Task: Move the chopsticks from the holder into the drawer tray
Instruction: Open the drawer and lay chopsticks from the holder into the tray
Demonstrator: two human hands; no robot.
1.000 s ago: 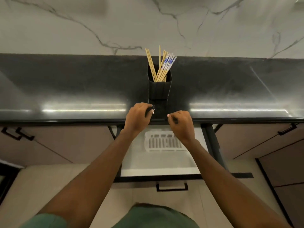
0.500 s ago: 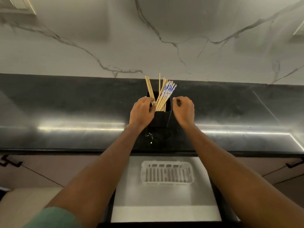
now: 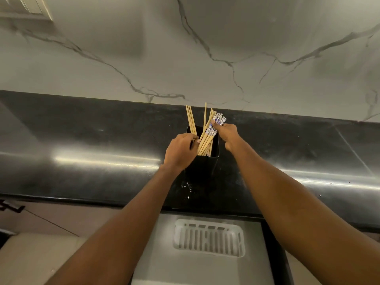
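Black countertop [image 3: 82, 145] under marble: chopsticks [image 3: 205, 138] stood in the holder [image 3: 202, 167], none in the tray [image 3: 208, 237] at six o'clock. Right hand [image 3: 227, 133] pinched the patterned tops; left hand [image 3: 181, 153] curled at the holder's rim. Gathering step; next, probably a straight lift.

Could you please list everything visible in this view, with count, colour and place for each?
Chopsticks: a bundle, count unclear, pale wood, some with blue-and-white tops, standing in the holder.
Holder: one, black, on the countertop at centre.
Countertop: one, glossy black, across the middle.
Wall: white marble with grey veins, behind the countertop.
Drawer: one, open, grey floor, below the counter edge.
Tray: one, white, slotted, empty, in the drawer.
Cabinet handle: one, black, far left.
Left hand: at the holder's left rim.
Right hand: fingers closed on the patterned tops.
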